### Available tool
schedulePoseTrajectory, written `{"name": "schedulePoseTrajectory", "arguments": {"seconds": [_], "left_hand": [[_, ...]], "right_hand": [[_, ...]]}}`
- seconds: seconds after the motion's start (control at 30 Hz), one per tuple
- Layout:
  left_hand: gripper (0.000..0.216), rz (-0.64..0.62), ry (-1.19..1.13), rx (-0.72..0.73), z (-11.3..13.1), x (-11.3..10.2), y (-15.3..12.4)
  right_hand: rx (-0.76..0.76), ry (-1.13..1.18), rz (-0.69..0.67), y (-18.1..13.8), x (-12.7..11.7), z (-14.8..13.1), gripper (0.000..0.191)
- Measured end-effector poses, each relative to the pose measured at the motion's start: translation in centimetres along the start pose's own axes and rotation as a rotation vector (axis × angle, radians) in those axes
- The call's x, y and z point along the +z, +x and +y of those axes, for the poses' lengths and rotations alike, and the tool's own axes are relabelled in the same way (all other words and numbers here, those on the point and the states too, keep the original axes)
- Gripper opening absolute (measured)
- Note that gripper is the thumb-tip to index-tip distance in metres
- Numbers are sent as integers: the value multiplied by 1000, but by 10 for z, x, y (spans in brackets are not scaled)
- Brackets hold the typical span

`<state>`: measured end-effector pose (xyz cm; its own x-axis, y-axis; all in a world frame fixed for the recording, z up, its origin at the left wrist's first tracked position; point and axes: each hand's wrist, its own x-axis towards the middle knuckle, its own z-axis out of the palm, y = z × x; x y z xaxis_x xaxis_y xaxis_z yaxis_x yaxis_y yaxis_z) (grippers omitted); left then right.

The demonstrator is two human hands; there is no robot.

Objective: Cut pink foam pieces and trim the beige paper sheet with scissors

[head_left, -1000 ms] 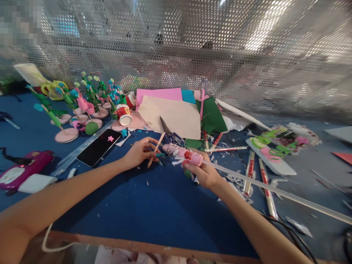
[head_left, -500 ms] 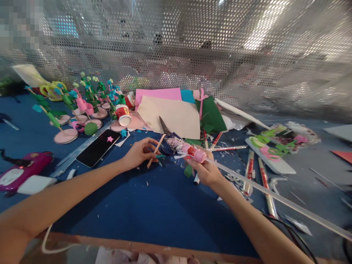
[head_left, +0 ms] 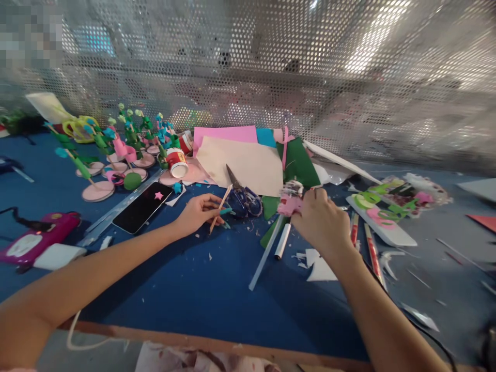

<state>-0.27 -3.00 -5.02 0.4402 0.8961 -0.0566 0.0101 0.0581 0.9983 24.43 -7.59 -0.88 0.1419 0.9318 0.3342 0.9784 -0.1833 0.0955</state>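
My left hand (head_left: 199,214) is closed, its fingers pinching a thin wooden stick (head_left: 226,199) held at a slant. A small teal piece (head_left: 226,211) shows at those fingertips. Curled round a pink tool (head_left: 289,205), my right hand (head_left: 323,219) hides much of it. The tool is blurred, with a dark and white end. A translucent glue stick (head_left: 266,253) slants down toward me from beneath it. Blue-handled scissors (head_left: 244,194) lie between the hands, blades on a cream sheet (head_left: 244,160). Below the tool rests a white marker-like tube (head_left: 283,241).
Paper flowers on round pink bases (head_left: 98,191) stand at the left, near a paper cup (head_left: 177,163). A phone (head_left: 142,209) and a magenta device (head_left: 41,237) lie closer. At the right are a white tray (head_left: 399,235) of paper strips and a black cable (head_left: 416,323).
My right hand has turned over and moved right and up with the pink tool. The glue stick, formerly stretching to the lower right, now points lower left. The scissors are uncovered; my left hand barely moved.
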Motion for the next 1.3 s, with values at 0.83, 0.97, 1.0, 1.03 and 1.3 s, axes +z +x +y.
{"name": "schedulePoseTrajectory", "arguments": {"seconds": [0.83, 0.97, 1.0, 1.03, 1.3], "left_hand": [[55, -187, -135, 27, 5, 1, -6], [56, -190, -126, 34, 5, 2, -6], [56, -192, -125, 37, 5, 2, -6], [55, -192, -125, 41, 5, 2, -6], [55, -179, -129, 43, 6, 2, -6]], "right_hand": [[-391, 1256, -289, -21, 20, -57, 33], [-387, 1256, -308, -21, 20, -58, 34], [-386, 1252, -310, -21, 20, -58, 34], [-385, 1246, -310, -21, 20, -58, 35], [-355, 1212, -294, -22, 21, -58, 36]]}}
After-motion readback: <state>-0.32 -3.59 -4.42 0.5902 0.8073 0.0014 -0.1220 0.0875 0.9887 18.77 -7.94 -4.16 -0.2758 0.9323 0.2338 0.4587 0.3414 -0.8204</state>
